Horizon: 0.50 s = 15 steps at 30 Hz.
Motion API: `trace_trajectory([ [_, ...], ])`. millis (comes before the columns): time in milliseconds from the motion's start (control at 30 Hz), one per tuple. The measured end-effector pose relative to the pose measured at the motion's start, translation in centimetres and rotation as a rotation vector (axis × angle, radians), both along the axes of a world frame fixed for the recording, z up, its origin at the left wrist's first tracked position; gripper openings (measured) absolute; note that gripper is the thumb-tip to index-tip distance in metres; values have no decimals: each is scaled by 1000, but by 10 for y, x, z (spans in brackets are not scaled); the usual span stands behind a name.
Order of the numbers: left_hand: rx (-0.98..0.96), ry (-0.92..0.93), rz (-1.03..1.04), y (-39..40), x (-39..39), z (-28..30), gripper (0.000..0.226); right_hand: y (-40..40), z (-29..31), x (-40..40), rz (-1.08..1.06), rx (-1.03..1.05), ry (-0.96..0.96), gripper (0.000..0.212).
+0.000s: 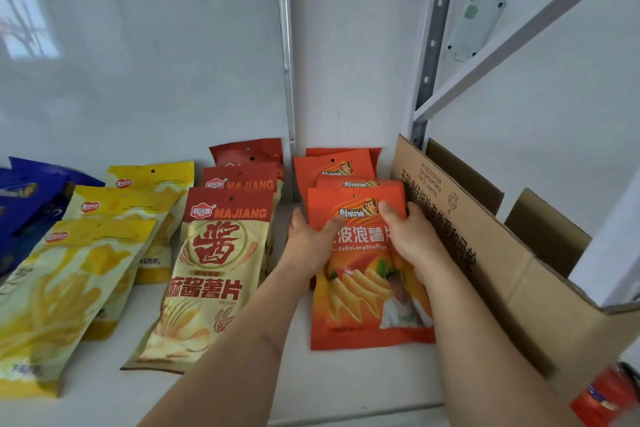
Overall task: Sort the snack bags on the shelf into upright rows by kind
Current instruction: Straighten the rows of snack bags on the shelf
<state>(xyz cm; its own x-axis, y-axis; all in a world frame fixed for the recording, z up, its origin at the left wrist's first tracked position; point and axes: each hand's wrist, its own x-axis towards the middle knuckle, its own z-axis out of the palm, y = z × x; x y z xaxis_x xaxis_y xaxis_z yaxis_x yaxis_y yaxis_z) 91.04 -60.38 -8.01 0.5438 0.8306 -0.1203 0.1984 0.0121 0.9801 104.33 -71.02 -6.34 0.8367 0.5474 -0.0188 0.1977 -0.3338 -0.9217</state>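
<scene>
Snack bags stand in rows on the white shelf [242, 388]. From left: blue bags [31, 198], yellow bags [65, 291], cream-and-red MAJIANG bags [211, 274], then orange bags [332, 166] at the right. My left hand [310, 243] and my right hand [410, 236] both grip the front orange bag [363, 308], one at each side of its upper half, thumbs on its face. The bag stands upright, leaning against the orange bags behind it.
An open cardboard box [491, 253] stands right of the orange row, its flap close to my right hand. A metal upright [285, 45] runs up the white back wall. A red object [606, 395] shows at the lower right corner.
</scene>
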Motion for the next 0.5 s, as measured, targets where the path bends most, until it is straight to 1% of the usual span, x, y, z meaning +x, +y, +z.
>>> trace_trajectory([
  [33, -35, -30, -9, 4, 2, 2, 99, 5, 1, 4, -3, 29, -6, 73],
  [133, -100, -104, -30, 13, 8, 5, 80, 15, 2, 8, 4, 152, -24, 62],
  [200, -93, -150, -30, 19, 11, 5, 59, 19, -1, 11, 12, 235, -47, 56],
  [233, -85, -161, -27, 23, 13, 3, 53, 21, -3, 12, 14, 265, -46, 54],
  [300, -67, -123, -24, 27, 16, 2, 49, 25, -7, 13, 21, 254, -36, 55],
  [367, -51, -58, 2, 30, 19, 2, 50, 30, -10, 13, 27, 168, -22, 59],
  [433, -26, -3, 8, 31, 22, 3, 50, 33, -13, 13, 39, 122, 6, 52],
  [500, 39, 50, -4, 32, 25, 4, 51, 35, -15, 16, 39, 77, 8, 47],
])
